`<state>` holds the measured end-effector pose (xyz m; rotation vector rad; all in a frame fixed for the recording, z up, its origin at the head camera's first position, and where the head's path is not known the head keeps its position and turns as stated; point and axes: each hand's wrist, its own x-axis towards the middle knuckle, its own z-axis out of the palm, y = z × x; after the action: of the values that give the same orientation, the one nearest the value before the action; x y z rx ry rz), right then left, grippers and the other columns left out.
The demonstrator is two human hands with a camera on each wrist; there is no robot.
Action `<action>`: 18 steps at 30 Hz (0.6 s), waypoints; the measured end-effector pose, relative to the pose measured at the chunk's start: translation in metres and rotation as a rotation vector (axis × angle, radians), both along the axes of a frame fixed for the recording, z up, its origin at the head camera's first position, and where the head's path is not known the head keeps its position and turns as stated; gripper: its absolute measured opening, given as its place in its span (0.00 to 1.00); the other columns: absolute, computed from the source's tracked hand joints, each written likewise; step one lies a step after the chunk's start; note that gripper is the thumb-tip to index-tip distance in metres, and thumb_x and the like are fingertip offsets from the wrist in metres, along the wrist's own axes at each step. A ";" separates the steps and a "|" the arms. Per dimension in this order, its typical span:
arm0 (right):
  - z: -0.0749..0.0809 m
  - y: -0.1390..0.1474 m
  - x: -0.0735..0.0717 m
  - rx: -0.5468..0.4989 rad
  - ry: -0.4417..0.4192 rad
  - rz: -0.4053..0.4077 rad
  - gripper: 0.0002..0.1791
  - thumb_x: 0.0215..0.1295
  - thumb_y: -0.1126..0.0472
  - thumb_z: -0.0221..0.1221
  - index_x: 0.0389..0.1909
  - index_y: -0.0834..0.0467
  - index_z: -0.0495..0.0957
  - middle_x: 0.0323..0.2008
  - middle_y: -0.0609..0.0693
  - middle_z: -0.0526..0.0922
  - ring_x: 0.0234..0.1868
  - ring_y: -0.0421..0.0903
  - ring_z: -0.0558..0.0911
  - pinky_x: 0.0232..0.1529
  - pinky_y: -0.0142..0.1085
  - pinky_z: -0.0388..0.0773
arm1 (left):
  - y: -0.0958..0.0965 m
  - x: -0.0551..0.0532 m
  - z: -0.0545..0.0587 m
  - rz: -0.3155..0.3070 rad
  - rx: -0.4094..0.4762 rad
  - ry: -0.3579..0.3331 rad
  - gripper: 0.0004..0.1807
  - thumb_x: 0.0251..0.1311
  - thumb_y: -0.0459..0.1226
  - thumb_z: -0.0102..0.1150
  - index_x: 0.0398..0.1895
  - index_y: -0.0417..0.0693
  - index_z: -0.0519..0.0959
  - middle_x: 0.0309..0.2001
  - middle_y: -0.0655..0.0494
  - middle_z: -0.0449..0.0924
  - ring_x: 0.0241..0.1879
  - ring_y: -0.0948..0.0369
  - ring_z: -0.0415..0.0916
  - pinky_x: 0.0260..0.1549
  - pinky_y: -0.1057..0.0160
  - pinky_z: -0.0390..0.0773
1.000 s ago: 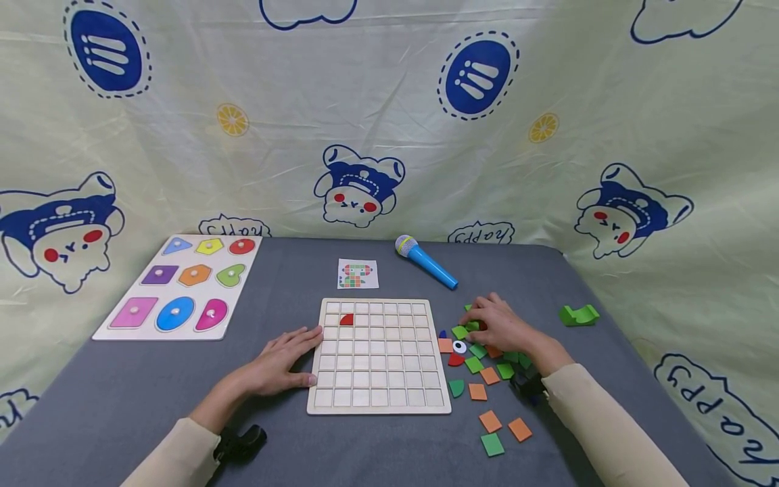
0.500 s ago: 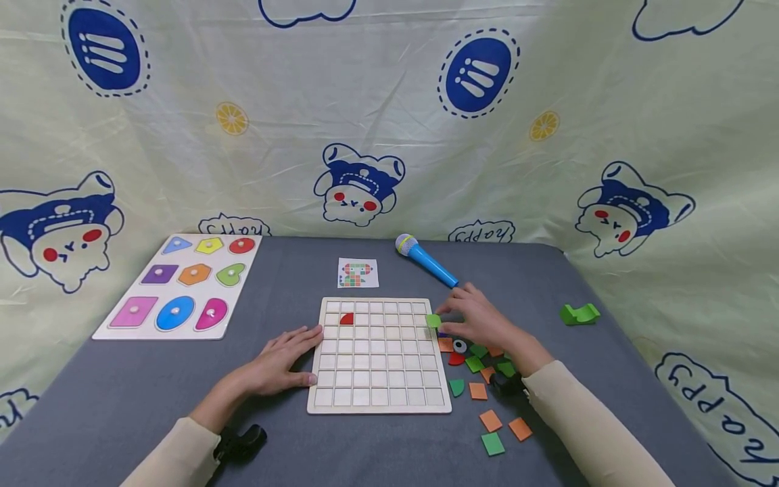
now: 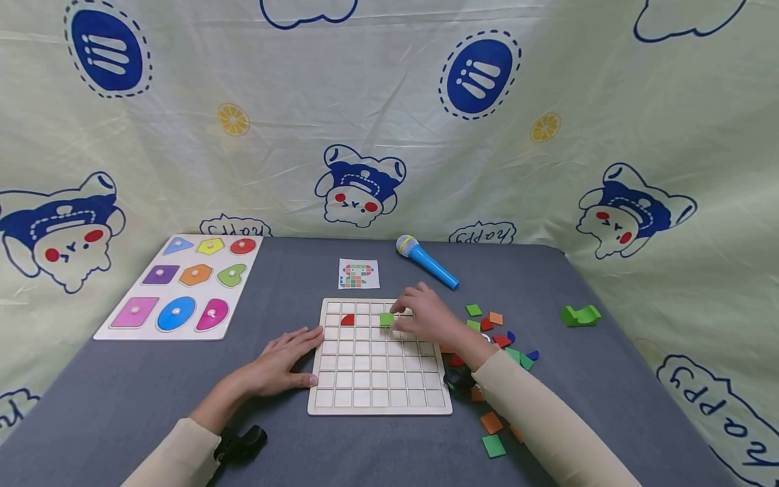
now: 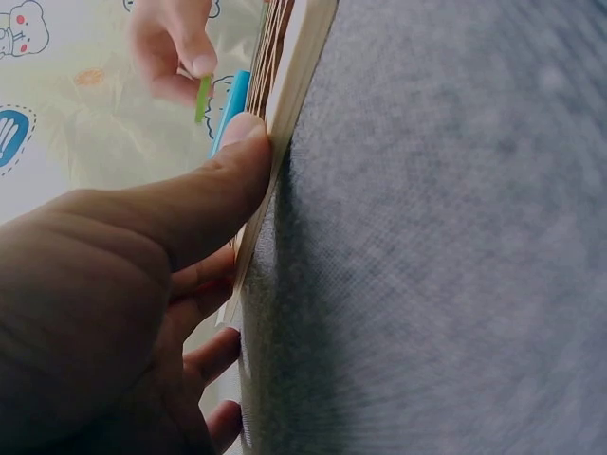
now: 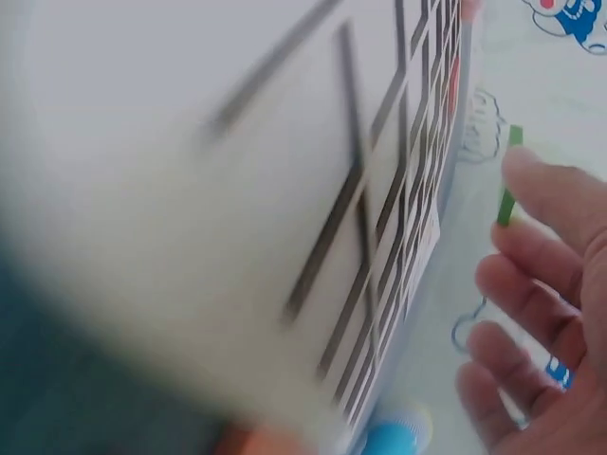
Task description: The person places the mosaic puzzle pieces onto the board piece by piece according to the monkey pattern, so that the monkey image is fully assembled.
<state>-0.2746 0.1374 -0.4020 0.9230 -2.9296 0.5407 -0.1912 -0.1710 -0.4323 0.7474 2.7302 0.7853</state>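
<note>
My right hand (image 3: 426, 315) pinches a light green square tile (image 3: 386, 320) between thumb and fingertips, over the upper part of a white gridded board (image 3: 353, 398). In the right wrist view the green tile (image 5: 510, 180) shows edge-on, raised off the board, with the other fingers loosely bent. At the board's left side my left hand (image 3: 281, 362) rests with its fingers extended. Its thumb (image 4: 245, 133) presses on the wooden rim in the left wrist view. One red quarter-round piece (image 3: 347, 320) lies in a cell near the board's upper left.
Loose green, orange, red and blue pieces (image 3: 494, 445) lie right of the board, partly behind my right forearm. Beyond the board are a small pattern card (image 3: 358, 274) and a blue toy microphone (image 3: 429, 264). A shape puzzle (image 3: 122, 331) lies far left, a green block (image 3: 579, 316) far right.
My right hand has picked the green tile from the loose pieces and carried it left over the board. The left hand has stayed at the board's edge.
</note>
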 end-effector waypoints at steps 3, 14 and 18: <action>-0.002 -0.014 -0.004 0.038 -0.007 -0.006 0.12 0.56 0.51 0.66 0.39 0.52 0.84 0.36 0.46 0.78 0.41 0.44 0.67 0.46 0.41 0.66 | 0.000 0.000 -0.001 -0.002 -0.003 -0.002 0.44 0.56 0.53 0.61 0.72 0.45 0.56 0.74 0.48 0.53 0.73 0.42 0.46 0.64 0.33 0.46; -0.002 -0.046 -0.013 0.127 -0.053 -0.008 0.12 0.58 0.51 0.65 0.39 0.53 0.83 0.35 0.45 0.80 0.39 0.43 0.70 0.43 0.38 0.68 | 0.000 0.000 0.000 0.000 0.000 0.000 0.44 0.57 0.52 0.60 0.72 0.46 0.56 0.74 0.48 0.54 0.73 0.43 0.46 0.64 0.33 0.46; -0.005 -0.051 -0.016 0.141 -0.066 -0.014 0.12 0.58 0.52 0.65 0.39 0.53 0.83 0.33 0.45 0.79 0.37 0.43 0.69 0.40 0.36 0.67 | 0.000 0.000 0.000 0.002 0.000 -0.002 0.44 0.57 0.52 0.61 0.72 0.46 0.56 0.74 0.48 0.54 0.73 0.43 0.46 0.64 0.33 0.46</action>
<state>-0.2901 0.0861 -0.4070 0.9142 -3.0643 0.3751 -0.1912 -0.1710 -0.4320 0.7437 2.7294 0.7866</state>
